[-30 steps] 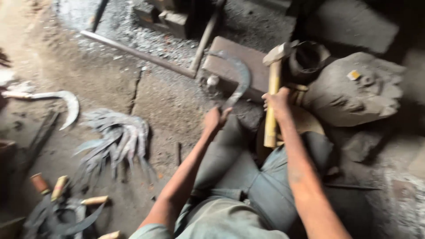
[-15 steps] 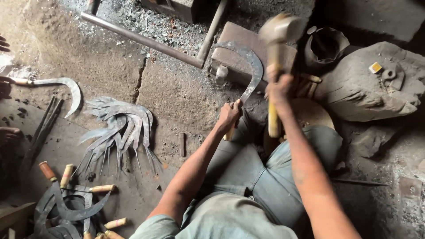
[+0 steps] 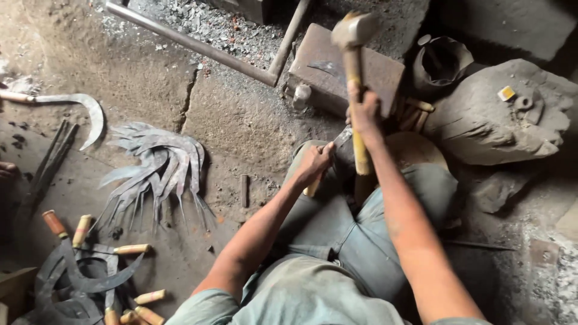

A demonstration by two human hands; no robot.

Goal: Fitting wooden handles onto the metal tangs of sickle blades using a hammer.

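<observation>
Above a steel block, the right hand gripped a raised hammer. Just below and left, the left hand clenched a wooden-handled blade, mostly hidden.

Dirt floor, sickle blades, anvil block

One hammer stood over one anvil block. At nine o'clock lay one fanned pile of bare blades, one lone sickle at ten, two long rods at twelve.
</observation>
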